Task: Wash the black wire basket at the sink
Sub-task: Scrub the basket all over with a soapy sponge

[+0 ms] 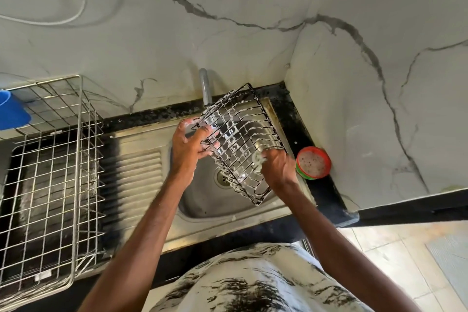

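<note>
Two-handed over sink (229,213) | left hand (188,146) fingers (205,131) curled round black wire basket (244,134) | right hand (279,168) pinching soapy pad (259,157) | light, stiff, slippery: hold rim

The person wears a white shirt (253,284) printed with black, dry-brush streaks that run mostly sideways across the cloth. The streaks are thick and dense in some patches, thin and wispy in others. The shirt fills the lower middle of the head view, rounded over the torso. Both forearms (147,230) are bare from the bottom edge of the frame up to the wrists. The left hand (188,145) and the right hand (278,167) are bare too, with white soap suds (185,123) clinging to the fingers.
</note>
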Available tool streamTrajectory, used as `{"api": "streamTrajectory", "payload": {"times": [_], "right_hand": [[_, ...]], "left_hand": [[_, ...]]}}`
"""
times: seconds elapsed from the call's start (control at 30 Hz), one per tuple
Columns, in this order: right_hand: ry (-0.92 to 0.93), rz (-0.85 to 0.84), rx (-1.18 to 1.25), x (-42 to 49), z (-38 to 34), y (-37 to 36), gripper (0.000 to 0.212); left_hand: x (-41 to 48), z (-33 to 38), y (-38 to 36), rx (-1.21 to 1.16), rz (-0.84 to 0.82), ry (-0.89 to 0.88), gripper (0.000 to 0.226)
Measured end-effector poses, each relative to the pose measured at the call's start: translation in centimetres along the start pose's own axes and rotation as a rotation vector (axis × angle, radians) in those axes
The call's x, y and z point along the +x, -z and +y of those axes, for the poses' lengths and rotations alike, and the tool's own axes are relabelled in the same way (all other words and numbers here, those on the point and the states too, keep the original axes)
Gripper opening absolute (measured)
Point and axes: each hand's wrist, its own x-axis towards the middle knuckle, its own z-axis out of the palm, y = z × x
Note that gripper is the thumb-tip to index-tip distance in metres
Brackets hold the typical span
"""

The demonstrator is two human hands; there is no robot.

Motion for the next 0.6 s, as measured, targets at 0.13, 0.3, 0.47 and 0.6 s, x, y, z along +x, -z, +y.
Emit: {"api": "streamTrajectory", "payload": {"times": [0.13, 0.3, 0.47, 0.6], "right_hand": [[0.071, -0.132, 0.11, -1.0, -1.6, -0.4, 0.029], [0.158, -0.285, 0.224, -1.8, -2.8, -1.3, 0.022], [0.103, -0.232, 0.5, -1.5, -1.8, -0.3, 0.022], [0.125, -0.036, 0.693, -1.8, -1.1, 2.6, 0.022]], "left_hand": [[-0.2, -0.2, -0.1, -0.007, 0.015, -0.001, 0.032], [-0.2, -0.8, 0.4, -0.003, 0.024, 0.026, 0.037], [0.1, -0.6, 0.5, 0.0, 0.029, 0.017, 0.039], [0.4, -0.4, 0.6, 0.005, 0.032, 0.014, 0.046]]}}
